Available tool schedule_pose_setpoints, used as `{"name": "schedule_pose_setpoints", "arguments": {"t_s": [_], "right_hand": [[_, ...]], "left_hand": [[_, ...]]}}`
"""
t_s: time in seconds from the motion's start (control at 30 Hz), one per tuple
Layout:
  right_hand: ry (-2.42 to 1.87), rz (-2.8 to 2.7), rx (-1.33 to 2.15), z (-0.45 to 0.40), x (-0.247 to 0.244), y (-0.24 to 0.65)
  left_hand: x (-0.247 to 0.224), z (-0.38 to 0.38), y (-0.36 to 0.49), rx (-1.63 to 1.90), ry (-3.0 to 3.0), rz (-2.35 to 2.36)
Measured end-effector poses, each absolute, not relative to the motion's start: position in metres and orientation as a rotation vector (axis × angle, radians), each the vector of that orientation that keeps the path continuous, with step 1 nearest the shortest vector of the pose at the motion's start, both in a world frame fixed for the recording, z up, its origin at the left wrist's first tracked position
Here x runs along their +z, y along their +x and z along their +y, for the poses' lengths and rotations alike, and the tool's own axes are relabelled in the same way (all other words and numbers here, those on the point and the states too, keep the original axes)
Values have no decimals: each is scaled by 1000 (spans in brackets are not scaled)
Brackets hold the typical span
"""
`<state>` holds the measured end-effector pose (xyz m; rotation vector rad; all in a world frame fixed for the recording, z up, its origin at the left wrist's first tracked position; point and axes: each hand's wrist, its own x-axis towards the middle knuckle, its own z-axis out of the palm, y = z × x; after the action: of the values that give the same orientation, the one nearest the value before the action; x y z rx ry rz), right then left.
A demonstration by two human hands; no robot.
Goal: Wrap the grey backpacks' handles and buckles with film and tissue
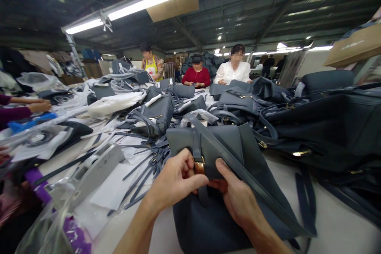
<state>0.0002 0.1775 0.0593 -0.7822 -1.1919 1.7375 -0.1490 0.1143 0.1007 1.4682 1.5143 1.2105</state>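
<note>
A dark blue-grey bag (208, 222) lies on the table in front of me, with its flap (220, 139) folded down over the front. A gold buckle (199, 166) sits on the flap's short strap. My left hand (175, 178) is closed on the buckle's left side, its thumb reaching across the lower edge. My right hand (235, 190) grips the flap's lower edge, thumb on top and fingers tucked underneath. A long shoulder strap (247, 178) runs diagonally over the bag, above my right hand.
More dark bags (333, 123) are piled on the right and ahead. A tape dispenser (89, 166), white paper (116, 186) and thin straps (143, 178) lie left. Three people are across the table; another person's hands (40, 105) show at far left.
</note>
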Motion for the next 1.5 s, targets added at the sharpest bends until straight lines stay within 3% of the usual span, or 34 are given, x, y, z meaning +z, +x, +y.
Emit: {"name": "schedule_pose_setpoints", "arguments": {"t_s": [0.13, 0.67, 1.03, 1.27, 1.5], "right_hand": [[-850, -1202, 1643, 177, 64, 4], [-598, -1102, 1889, 178, 58, -1], [-721, -1106, 1798, 181, 49, -1], [-705, -1145, 1793, 180, 47, 1], [-795, -1071, 1671, 178, 52, -3]], "left_hand": [[96, 116, -143, 1266, 1487, 1709], [95, 121, -158, 1187, 1350, 1225], [90, 119, -142, 1401, 1383, 1597], [89, 129, -156, 1355, 1202, 1290], [87, 128, -152, 1413, 1267, 1316]]}}
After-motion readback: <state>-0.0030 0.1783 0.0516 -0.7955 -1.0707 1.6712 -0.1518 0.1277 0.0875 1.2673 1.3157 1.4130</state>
